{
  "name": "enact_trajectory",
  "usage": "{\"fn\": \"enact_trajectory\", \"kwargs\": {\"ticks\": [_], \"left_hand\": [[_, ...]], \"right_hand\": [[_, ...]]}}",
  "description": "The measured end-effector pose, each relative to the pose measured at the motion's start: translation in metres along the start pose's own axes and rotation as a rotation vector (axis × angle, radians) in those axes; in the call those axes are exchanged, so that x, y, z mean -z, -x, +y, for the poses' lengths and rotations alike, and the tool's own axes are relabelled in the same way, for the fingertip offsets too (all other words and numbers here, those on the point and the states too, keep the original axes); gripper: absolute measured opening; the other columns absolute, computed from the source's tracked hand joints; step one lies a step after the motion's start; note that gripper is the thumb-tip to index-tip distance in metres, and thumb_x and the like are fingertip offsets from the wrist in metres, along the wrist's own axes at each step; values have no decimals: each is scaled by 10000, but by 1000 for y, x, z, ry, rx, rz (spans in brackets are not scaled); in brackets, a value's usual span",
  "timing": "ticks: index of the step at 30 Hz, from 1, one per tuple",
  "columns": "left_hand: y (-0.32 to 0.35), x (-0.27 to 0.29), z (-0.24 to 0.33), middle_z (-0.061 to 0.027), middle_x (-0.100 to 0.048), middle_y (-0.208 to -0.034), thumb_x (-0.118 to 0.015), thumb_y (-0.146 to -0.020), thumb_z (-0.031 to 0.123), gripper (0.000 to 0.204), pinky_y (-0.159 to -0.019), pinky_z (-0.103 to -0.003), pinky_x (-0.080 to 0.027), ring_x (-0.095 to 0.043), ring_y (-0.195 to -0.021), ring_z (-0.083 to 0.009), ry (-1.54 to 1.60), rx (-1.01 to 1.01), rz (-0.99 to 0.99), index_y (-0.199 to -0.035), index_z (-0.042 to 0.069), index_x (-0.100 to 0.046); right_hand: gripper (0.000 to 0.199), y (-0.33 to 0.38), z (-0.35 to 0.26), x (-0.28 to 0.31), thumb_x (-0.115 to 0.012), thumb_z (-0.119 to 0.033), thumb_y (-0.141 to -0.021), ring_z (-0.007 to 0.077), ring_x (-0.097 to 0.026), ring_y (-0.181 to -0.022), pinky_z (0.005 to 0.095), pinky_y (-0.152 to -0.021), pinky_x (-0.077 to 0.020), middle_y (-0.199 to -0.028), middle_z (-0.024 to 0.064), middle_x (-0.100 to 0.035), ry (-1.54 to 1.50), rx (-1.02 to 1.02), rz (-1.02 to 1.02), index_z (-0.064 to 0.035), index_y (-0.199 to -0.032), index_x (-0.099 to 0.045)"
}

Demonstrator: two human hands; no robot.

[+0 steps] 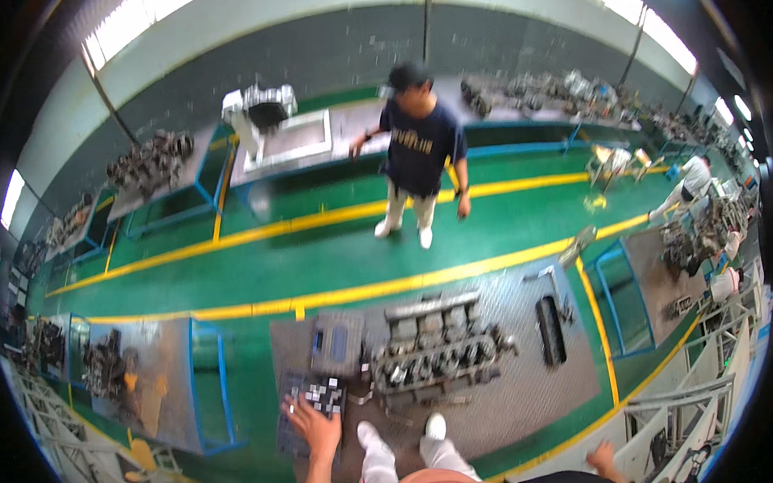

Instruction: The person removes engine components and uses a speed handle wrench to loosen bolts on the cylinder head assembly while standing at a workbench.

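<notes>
My left hand [315, 424] reaches over the near left of the metal-topped table [528, 407], its fingers spread and a ring on one of them. Under and just beyond the fingertips lies a dark flat case [331, 403] dotted with small white and black pieces. Whether the fingertips touch it, I cannot tell. Behind it sits a grey case [337, 341] with a bluish inset. To the right rests a long engine block [442, 359] with a row of round openings. My right hand [600, 455] is out at the lower right, away from the table; its fingers are too blurred to read.
A long black pan-like part [551, 329] lies on the table's right side. Across the green floor, a person [419, 142] in a dark T-shirt stands before benches of engine parts. Blue-framed tables [153, 377] flank mine. Another person [693, 181] bends at the far right.
</notes>
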State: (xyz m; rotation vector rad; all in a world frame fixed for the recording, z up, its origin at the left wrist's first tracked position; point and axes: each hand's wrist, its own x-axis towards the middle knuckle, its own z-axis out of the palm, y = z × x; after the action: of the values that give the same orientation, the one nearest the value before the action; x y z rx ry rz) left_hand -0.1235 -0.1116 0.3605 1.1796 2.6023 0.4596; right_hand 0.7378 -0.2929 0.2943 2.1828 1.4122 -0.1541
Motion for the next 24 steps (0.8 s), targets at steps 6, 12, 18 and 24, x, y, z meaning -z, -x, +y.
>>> {"fn": "enact_trajectory", "kwargs": {"ticks": [6,12,18,24], "left_hand": [[0,19,18,-293,-88,-1581,-791,-688,244,1021,-1169,-603,-118,-18,-1478,-475,7,51,108,-1490,-5,-209],[-14,49,128,-288,-53,-1594,-811,-673,277,1074,-1151,-625,-159,-8,-1479,-480,176,-288,174,-1501,0,-186],[3,120,173,-294,-85,-1585,-772,-694,190,1024,-1160,-626,-128,-28,-1472,-500,301,-353,243,-1502,9,-169],[-12,84,117,-150,-381,-1520,-690,-867,267,713,-1106,-423,-332,-384,-1384,-299,207,-216,668,-1492,158,-365]], "right_hand": [[671,44,-25,17,-679,-395,-795,469,-546,-1135,500,-969,-449,-1208,328,-562,-306,-125,-273,31,-1287,-516],[593,43,-45,61,-672,-392,-791,454,-575,-1078,496,-923,-468,-1134,309,-591,-461,-87,-121,18,-1205,-562],[520,51,-54,87,-665,-388,-787,438,-604,-1021,491,-877,-487,-1059,289,-621,-534,-47,-101,6,-1122,-609],[456,63,-77,96,-658,-385,-783,423,-632,-964,486,-831,-507,-985,270,-650,-550,-15,-54,-7,-1040,-655]]}}
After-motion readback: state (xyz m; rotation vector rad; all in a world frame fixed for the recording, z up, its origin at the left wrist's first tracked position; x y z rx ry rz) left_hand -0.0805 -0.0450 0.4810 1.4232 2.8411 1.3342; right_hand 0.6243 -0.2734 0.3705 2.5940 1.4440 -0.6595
